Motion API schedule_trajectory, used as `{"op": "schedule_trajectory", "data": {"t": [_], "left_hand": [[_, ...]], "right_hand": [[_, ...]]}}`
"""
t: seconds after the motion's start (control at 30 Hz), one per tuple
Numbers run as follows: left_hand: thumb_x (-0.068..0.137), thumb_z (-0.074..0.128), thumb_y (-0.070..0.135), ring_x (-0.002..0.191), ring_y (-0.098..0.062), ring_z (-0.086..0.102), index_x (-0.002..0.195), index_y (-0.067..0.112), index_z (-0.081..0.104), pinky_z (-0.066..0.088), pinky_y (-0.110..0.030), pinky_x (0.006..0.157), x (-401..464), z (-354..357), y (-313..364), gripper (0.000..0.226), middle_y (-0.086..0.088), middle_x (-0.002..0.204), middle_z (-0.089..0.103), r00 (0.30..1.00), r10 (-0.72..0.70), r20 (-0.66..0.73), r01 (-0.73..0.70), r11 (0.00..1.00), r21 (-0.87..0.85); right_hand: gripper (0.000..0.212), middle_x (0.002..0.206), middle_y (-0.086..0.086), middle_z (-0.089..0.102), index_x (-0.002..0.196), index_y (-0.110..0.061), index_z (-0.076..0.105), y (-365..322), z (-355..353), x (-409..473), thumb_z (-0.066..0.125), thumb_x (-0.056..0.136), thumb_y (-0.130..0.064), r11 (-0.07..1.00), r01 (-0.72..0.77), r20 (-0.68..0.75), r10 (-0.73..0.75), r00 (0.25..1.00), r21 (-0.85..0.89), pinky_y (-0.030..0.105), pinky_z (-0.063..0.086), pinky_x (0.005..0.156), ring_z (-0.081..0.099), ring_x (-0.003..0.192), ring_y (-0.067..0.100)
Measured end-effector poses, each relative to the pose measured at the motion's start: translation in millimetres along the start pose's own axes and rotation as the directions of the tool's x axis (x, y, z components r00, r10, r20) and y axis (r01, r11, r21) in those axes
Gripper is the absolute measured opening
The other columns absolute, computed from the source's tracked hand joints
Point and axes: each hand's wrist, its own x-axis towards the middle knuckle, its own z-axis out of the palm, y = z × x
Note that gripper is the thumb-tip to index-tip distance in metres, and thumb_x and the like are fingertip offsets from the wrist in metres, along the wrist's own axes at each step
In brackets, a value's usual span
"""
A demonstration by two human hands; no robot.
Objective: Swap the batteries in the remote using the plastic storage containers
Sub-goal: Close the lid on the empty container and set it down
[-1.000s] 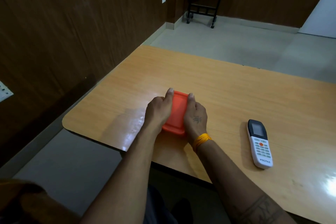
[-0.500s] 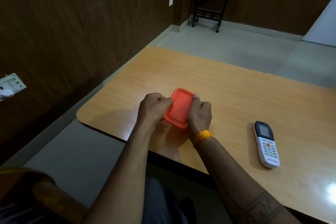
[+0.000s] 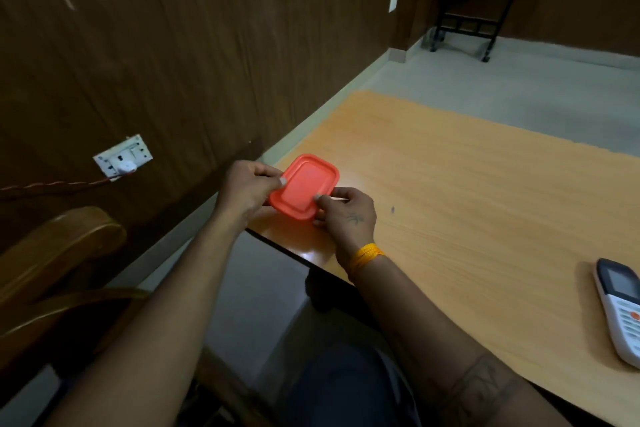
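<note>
A small plastic container with an orange-red lid (image 3: 304, 185) is held tilted above the near left corner of the wooden table (image 3: 467, 191). My left hand (image 3: 247, 189) grips its left edge with the thumb on the lid. My right hand (image 3: 348, 215) pinches its near right corner. The container's body is hidden under the lid and my fingers. A white remote (image 3: 620, 308) with a dark screen lies face up at the right edge of the view, partly cut off.
A dark wood-panelled wall runs along the left, with a white socket plate (image 3: 123, 156) and a plugged-in cable. A wooden chair arm (image 3: 59, 246) is at the lower left. A black stand (image 3: 474, 7) is in the far corner.
The container has left the table surface and moved left toward the table's corner, lifted and tilted in both hands. The view has swung left, pushing the remote to the right edge.
</note>
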Motion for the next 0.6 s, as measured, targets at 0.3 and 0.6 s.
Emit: {"op": "schedule_trajectory", "data": {"t": [0.3, 0.6], "left_hand": [[0.090, 0.077, 0.012, 0.097, -0.023, 0.071, 0.101, 0.016, 0.076, 0.061, -0.045, 0.089, 27, -23, -31, 0.012, -0.002, 0.100, 0.074, 0.997, -0.070, -0.037, 0.072, 0.995, 0.067], [0.097, 0.070, 0.037, 0.089, -0.007, 0.070, 0.105, 0.021, 0.074, 0.059, -0.031, 0.075, 12, -24, -30, 0.019, 0.010, 0.092, 0.073, 0.969, 0.168, -0.179, -0.144, 0.979, 0.143]], "right_hand": [[0.024, 0.070, 0.011, 0.077, 0.091, -0.013, 0.072, 11, 39, 10, 0.089, 0.078, -0.024, 0.998, -0.050, 0.002, 0.050, 0.999, -0.048, 0.048, 0.067, 0.070, 0.076, 0.056, 0.024], [0.038, 0.077, 0.003, 0.076, 0.085, -0.024, 0.069, 11, 21, 0, 0.065, 0.077, -0.061, 0.983, 0.095, -0.033, -0.101, 0.994, -0.158, 0.049, 0.064, 0.073, 0.075, 0.068, 0.026]]}}
